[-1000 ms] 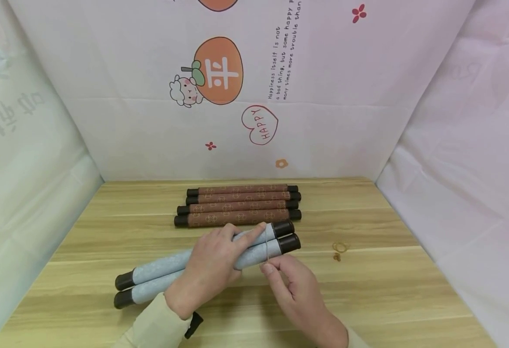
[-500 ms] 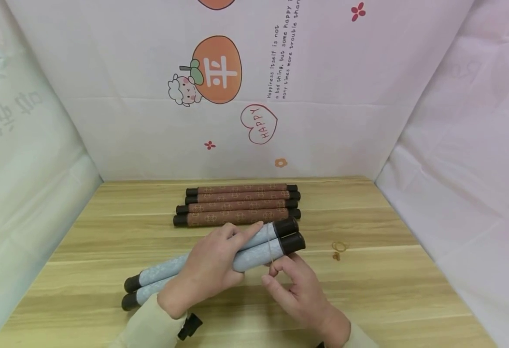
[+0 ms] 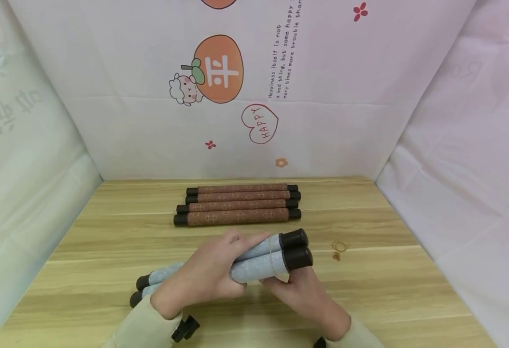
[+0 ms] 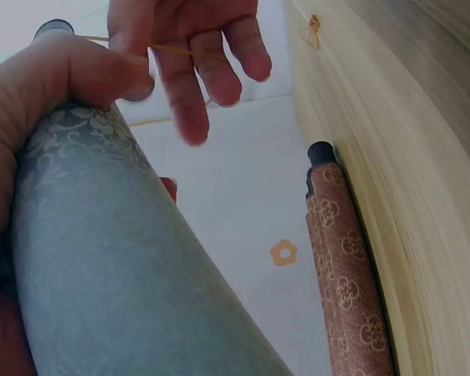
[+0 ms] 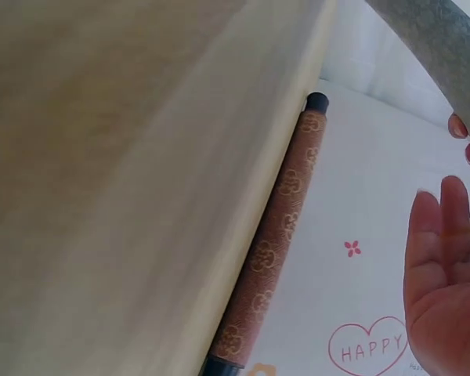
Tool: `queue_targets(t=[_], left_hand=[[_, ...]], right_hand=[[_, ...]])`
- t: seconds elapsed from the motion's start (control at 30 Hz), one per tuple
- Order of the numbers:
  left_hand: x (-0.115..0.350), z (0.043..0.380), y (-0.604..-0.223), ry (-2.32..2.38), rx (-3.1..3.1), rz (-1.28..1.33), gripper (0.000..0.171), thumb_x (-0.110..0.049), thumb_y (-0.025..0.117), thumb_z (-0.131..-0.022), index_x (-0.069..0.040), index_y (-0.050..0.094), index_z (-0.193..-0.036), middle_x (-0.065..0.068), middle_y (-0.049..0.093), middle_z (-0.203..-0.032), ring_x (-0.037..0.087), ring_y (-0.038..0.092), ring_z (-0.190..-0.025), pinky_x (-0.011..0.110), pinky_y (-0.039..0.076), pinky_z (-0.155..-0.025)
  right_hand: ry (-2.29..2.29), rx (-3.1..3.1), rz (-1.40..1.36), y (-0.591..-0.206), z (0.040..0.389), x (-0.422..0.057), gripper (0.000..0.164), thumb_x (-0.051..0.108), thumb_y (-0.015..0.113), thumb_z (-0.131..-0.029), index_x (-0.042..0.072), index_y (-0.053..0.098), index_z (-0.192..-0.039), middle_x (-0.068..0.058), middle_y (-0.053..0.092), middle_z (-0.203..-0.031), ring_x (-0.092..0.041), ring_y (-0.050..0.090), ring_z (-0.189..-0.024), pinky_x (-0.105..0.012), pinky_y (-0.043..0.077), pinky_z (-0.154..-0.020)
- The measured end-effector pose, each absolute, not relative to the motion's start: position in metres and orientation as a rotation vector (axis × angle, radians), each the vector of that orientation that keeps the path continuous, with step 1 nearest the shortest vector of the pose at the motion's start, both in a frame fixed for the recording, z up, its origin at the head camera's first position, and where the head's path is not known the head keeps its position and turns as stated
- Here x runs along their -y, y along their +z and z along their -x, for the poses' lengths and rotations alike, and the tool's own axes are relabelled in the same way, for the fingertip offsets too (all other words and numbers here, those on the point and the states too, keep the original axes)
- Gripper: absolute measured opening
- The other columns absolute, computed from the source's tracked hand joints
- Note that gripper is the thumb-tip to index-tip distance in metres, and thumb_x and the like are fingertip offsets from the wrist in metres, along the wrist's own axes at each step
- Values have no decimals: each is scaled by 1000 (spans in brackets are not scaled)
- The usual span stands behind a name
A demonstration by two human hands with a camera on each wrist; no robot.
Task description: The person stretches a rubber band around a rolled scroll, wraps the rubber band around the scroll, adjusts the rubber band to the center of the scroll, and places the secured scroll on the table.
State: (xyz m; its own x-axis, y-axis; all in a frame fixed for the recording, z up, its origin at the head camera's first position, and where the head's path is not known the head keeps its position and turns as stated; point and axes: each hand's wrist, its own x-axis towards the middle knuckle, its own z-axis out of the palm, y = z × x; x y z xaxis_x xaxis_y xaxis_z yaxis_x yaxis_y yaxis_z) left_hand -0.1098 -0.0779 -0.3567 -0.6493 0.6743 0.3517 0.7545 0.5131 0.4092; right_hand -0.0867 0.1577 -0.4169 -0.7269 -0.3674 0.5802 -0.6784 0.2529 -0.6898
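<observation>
Two pale blue scrolls (image 3: pixel 254 267) with dark end caps lie side by side, raised and tilted above the table. My left hand (image 3: pixel 206 270) grips them around the middle. A thin rubber band (image 3: pixel 271 256) runs round both near their right ends. My right hand (image 3: pixel 300 295) is just below those ends, partly hidden by them. In the left wrist view, the band (image 4: pixel 171 49) stretches across to the right hand (image 4: pixel 196 55), whose far fingers are extended. The right wrist view shows the band crossing the right hand's fingers (image 5: pixel 454 227).
Several brown patterned scrolls (image 3: pixel 241 217) lie in a row at the back of the wooden table (image 3: pixel 120 217). More rubber bands (image 3: pixel 339 249) lie on the right. White printed cloth (image 3: pixel 324 121) walls the back and sides.
The blue scrolls have lifted and shifted right, with their right ends nearer the head camera. My right hand has moved from in front of the scrolls to beneath their ends, drawing the rubber band along.
</observation>
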Motion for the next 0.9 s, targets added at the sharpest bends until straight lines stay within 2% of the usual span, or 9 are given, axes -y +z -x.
queue_targets(t=[0.17,0.33,0.4,0.57,0.73,0.8,0.9], left_hand=[[77,107,-354,-823,2628,1256,109,-14,87,-62,-35,43,-159,-3,61,-115,9,56,-88,24,51,-72],[78,106,-355,-707,2610,1163,108,-14,86,-61,-32,44,-159,-3,62,-110,8,54,-85,23,50,-70],[77,106,-355,-625,2606,1102,111,-15,86,-61,-32,41,-161,-3,60,-105,7,51,-83,22,48,-67],[74,108,-357,-495,2591,975,118,-15,87,-61,-33,34,-164,-1,57,-99,7,44,-74,21,42,-61],[71,108,-360,-504,2568,901,114,-11,87,-61,-33,39,-162,3,61,-104,9,48,-71,24,44,-60],[71,108,-360,-497,2561,879,113,-10,87,-61,-32,41,-161,4,61,-104,10,51,-71,26,45,-60],[70,109,-359,-462,2556,849,112,-11,89,-61,-30,42,-161,4,62,-103,10,53,-69,26,46,-59]], right_hand=[[1503,2276,-913,-414,86,-157,49,-1,82,-85,14,63,-127,-2,71,-117,-9,67,-104,-28,58,-87],[1571,2360,-874,-415,84,-156,40,7,76,-94,18,61,-130,-2,69,-118,-8,69,-96,-31,62,-76],[1553,2367,-853,-415,81,-156,33,8,72,-97,18,63,-127,0,70,-112,-6,68,-90,-29,62,-70],[1411,2263,-859,-416,72,-154,18,3,67,-98,16,68,-110,2,73,-99,-4,67,-84,-26,60,-71],[1340,2096,-926,-412,68,-151,26,-11,62,-95,12,69,-106,-1,74,-98,-10,68,-81,-21,57,-74],[1317,2030,-936,-411,67,-150,26,-12,61,-94,10,69,-104,-3,74,-97,-13,70,-83,-19,57,-78],[1267,1916,-974,-409,67,-149,16,-7,61,-97,7,68,-99,-6,72,-94,-19,72,-91,-23,57,-89]])
